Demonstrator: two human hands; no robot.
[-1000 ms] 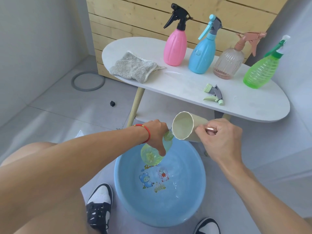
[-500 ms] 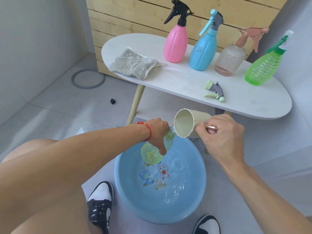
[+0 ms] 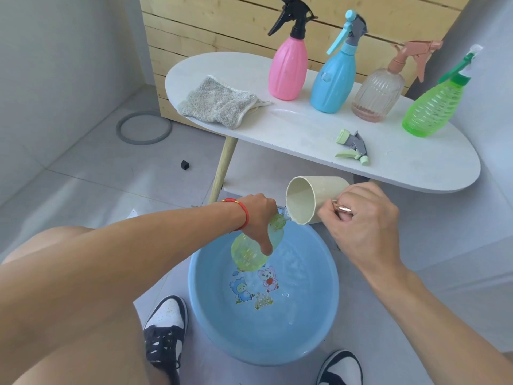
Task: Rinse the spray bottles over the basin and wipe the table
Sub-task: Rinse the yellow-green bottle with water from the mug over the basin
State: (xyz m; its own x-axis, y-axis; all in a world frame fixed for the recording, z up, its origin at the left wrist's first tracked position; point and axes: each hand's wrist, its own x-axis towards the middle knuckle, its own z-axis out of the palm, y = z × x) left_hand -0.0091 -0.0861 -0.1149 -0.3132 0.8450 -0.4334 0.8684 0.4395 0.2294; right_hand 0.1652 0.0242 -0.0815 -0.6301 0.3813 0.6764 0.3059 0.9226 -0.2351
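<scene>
Worktop [image 3: 305,134] front strip bare between cloth [image 3: 219,105] and loose spray head [image 3: 354,147]; four bottles line the rear edge; basin [image 3: 327,315] occupies floor below.

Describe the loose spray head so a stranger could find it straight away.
Start at the white oval table, where four spray bottles stand in a row. Nearer its front edge lies the loose spray head, alone on its side. It is pale green and grey, with no bottle attached.

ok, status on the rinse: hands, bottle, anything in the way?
Left hand grips yellow-green bottle over basin. Right hand holds cup, tipped at bottle's neck. Nothing blocking.
</scene>
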